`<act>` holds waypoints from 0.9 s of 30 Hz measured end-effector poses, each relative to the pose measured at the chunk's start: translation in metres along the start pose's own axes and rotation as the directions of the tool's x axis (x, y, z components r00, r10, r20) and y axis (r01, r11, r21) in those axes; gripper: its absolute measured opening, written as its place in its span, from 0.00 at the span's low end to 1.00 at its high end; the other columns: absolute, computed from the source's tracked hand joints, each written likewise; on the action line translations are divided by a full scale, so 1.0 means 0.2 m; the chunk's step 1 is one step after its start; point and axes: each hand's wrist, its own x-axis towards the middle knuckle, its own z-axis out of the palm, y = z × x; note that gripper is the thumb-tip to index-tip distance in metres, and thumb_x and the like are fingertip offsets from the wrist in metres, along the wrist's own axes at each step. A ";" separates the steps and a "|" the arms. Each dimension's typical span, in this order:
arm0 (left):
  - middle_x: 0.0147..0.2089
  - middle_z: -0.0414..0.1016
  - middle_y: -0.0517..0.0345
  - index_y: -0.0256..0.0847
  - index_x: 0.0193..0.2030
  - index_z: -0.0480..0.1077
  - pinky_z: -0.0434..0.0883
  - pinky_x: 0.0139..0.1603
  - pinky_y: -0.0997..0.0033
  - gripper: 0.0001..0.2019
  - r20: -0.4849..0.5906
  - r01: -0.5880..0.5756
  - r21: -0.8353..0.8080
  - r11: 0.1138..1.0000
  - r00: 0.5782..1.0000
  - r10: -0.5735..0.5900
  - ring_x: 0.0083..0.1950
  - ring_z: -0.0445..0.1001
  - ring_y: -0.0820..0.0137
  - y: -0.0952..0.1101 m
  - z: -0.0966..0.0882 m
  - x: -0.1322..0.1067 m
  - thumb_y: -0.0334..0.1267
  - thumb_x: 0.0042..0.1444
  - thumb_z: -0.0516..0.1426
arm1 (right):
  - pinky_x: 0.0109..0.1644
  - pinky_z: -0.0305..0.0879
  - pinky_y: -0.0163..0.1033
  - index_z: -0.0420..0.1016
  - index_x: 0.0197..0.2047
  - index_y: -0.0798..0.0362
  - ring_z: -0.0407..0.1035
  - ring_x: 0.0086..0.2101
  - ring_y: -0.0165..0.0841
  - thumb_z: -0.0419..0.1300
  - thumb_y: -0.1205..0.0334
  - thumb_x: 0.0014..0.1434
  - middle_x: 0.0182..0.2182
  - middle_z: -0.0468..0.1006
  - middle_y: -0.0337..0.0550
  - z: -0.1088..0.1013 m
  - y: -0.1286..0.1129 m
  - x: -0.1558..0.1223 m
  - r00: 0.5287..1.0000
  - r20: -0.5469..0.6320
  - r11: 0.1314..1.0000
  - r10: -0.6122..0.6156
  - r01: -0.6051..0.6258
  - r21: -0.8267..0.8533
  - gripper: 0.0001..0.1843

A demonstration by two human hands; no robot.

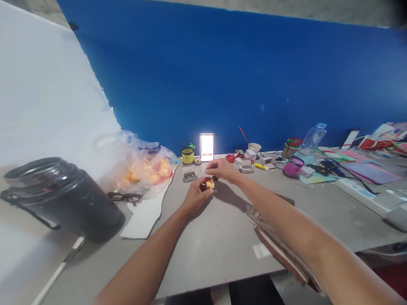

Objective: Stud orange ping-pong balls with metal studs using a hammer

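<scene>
Left hand (pixel 196 195) low over smooth grey surface (pixel 203 250), grip closed on small rounded yellow piece (pixel 210 185), glossy. Right hand (pixel 224 170) arched just above it, fingers bent; can't tell if that grip holds anything.

Screen (pixel 207 146) behind the hands (pixel 194 196), bag of fruit (pixel 151 167) left, cup (pixel 255 148) behind right.
</scene>
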 end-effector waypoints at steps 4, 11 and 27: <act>0.31 0.77 0.60 0.37 0.55 0.77 0.71 0.36 0.68 0.27 -0.033 0.072 -0.094 0.993 0.997 -0.076 0.31 0.73 0.71 0.02 0.00 -0.01 0.34 0.44 0.64 | 0.23 0.56 0.32 0.76 0.28 0.53 0.61 0.21 0.24 0.77 0.56 0.40 0.21 0.73 0.34 -0.09 0.18 -0.15 0.993 -0.057 0.978 0.104 -0.092 0.188 0.17; 0.38 0.78 0.59 0.41 0.58 0.73 0.72 0.37 0.69 0.30 -0.042 0.158 -0.308 0.938 0.983 -0.180 0.32 0.74 0.73 0.03 0.01 0.00 0.36 0.45 0.69 | 0.24 0.58 0.32 0.79 0.31 0.55 0.63 0.23 0.25 0.82 0.53 0.35 0.23 0.75 0.37 -0.13 0.30 -0.20 0.988 0.006 0.880 0.157 -0.143 0.452 0.24; 0.41 0.77 0.59 0.44 0.55 0.72 0.76 0.37 0.67 0.30 -0.121 0.167 -0.232 0.958 0.972 -0.199 0.34 0.75 0.71 0.02 0.00 0.00 0.38 0.43 0.71 | 0.28 0.63 0.34 0.79 0.32 0.55 0.66 0.24 0.26 0.84 0.53 0.33 0.27 0.80 0.41 -0.07 0.33 -0.21 0.961 0.171 0.760 0.217 -0.276 0.588 0.27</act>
